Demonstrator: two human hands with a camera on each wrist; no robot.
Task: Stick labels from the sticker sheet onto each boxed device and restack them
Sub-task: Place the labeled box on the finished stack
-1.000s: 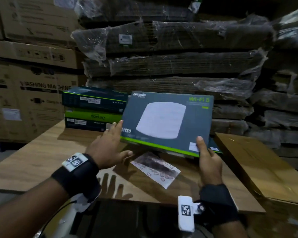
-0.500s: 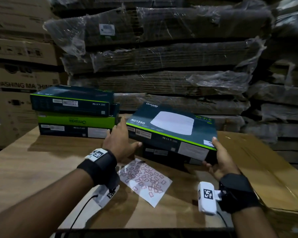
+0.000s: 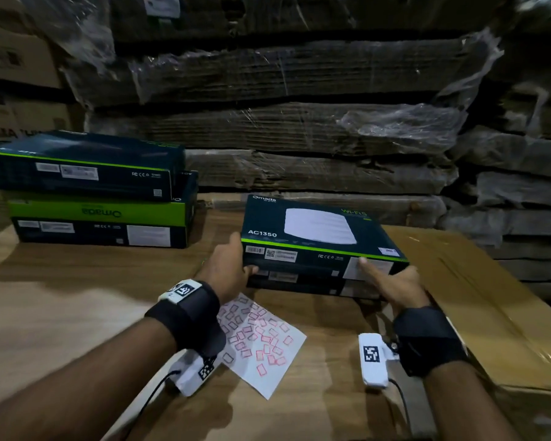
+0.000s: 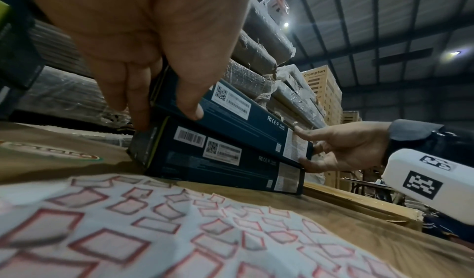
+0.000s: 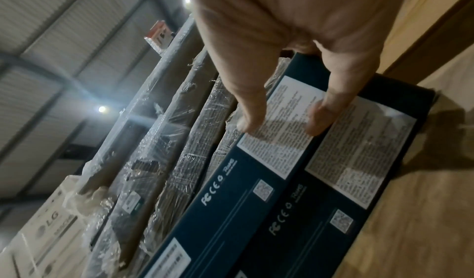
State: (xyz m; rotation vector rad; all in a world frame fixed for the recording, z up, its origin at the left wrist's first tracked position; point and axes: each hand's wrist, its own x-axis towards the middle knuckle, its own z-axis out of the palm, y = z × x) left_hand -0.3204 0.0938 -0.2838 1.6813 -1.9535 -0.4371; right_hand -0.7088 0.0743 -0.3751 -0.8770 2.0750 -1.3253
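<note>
Boxed device (image 3: 315, 230) lower — atop another now.

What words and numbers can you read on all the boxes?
"Omada", "AC1350", "Wi-Fi 5" (faint): lid of the top box both hands hold.
"FC CE RoHS": its front side.
"Omada", upside down: green box in the left stack.
"Crompton": tan carton far behind.
"LG": white carton behind.
Barcodes, QR codes, white fine-print labels: too small to read.
Sticker sheet: red frames, no readable text.
</note>
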